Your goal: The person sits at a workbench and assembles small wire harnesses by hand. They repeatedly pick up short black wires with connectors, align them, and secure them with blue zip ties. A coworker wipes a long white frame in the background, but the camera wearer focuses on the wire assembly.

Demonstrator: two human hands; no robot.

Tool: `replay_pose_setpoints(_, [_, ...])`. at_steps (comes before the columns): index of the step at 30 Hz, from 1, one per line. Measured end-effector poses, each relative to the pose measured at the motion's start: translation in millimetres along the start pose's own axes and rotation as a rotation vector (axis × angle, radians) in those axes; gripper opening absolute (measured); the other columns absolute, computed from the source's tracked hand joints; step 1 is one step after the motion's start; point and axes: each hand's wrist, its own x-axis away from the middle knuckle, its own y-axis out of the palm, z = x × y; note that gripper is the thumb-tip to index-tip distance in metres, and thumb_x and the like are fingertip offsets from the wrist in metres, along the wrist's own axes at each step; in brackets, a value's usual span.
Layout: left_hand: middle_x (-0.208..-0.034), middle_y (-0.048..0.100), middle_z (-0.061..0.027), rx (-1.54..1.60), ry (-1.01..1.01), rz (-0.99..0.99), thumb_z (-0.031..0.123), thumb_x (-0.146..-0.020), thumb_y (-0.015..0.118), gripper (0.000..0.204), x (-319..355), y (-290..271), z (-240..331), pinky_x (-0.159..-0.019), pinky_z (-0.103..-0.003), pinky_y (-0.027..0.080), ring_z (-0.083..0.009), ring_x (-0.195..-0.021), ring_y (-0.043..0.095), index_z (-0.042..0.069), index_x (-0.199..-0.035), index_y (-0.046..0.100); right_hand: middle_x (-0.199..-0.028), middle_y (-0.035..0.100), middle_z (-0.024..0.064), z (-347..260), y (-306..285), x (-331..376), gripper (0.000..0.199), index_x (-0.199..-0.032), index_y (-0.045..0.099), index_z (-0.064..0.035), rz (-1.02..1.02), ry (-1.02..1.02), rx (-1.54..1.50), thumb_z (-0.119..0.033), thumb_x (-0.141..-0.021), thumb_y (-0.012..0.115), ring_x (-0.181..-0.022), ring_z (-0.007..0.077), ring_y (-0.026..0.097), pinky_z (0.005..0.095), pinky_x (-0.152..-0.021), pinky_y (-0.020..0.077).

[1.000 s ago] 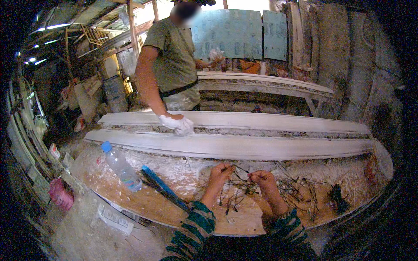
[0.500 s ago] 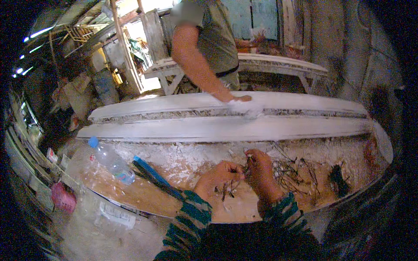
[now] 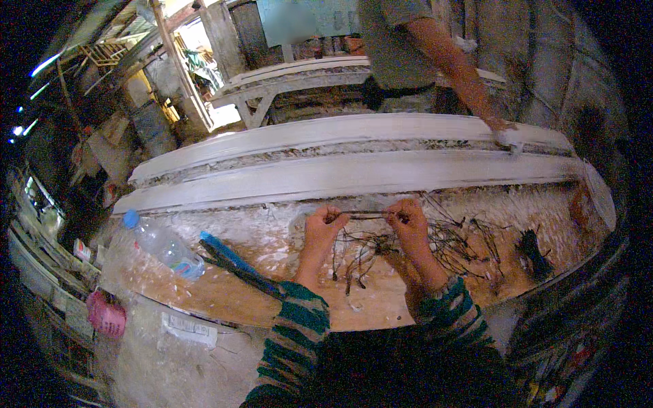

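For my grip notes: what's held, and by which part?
A thin dark strand, pinched by the left hand and right hand at either end of its visible stretch; true ends unclear.

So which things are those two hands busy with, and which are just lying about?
Busy with:
- dark strand, between left hand and right hand
- probably the loose strands nearby

Seemingly just lying about:
- clear bottle, blue cap
- long blue thing
- pink thing, lower left
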Motion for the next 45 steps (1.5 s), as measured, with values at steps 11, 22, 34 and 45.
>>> replay_pose_setpoints(11, [-0.066,0.058,-0.0007,0.015,-0.026,0.271,0.01,-0.07,0.065,0.009,-8.1,-8.8,-4.8,-0.054,-0.022,0.038,-0.0077,-0.059,0.048,0.004,-0.076,0.062,-0.098,0.053,0.0041,-72.8,-10.0,16.5,0.021,-0.082,0.062,-0.0023,-0.593,0.636,-1.014,-0.022,-0.074,0.065,-0.092,0.0142,0.049,0.0249,-0.074,0.0385])
replay_pose_setpoints(22, [-0.064,0.058,-0.0003,0.029,0.084,0.1,0.008,-0.07,0.065,0.008,-4.5,3.3,-5.5,-0.054,-0.021,0.04,-0.0073,-0.058,0.051,0.002,-0.071,0.061,-0.081,0.056,0.0036,-22.5,-6.3,9.5,0.013,-0.076,0.06,-0.0055,-0.653,0.304,-0.844,-0.012,-0.069,0.069,-0.076,0.0116,0.05,0.025,-0.071,0.0378])
replay_pose_setpoints(34, [-0.068,0.056,0.0011,0.177,-0.012,-0.547,0.015,-0.07,0.07,0.016,1.6,11.9,-12.5,-0.059,-0.022,0.04,-0.0072,-0.062,0.049,0.004,-0.073,0.058,-0.067,0.048,-0.0026,-3.4,-4.1,1.0,0.009,-0.074,0.052,-0.0076,0.007,0.198,-0.207,-0.002,-0.072,0.059,-0.062,0.007,0.044,0.0204,-0.056,0.0372])
replay_pose_setpoints(45, [-0.061,0.045,0.0035,0.096,-0.05,-0.271,0.014,-0.074,0.063,0.012,4.5,8.7,-4.1,-0.052,-0.022,0.033,-0.0069,-0.057,0.04,0.006,-0.073,0.054,-0.076,0.054,0.004,-8.3,-0.9,1.7,0.01,-0.079,0.058,-0.0047,0.113,-0.05,0.029,-0.004,-0.071,0.063,-0.069,0.0139,0.051,0.0261,-0.061,0.0425])
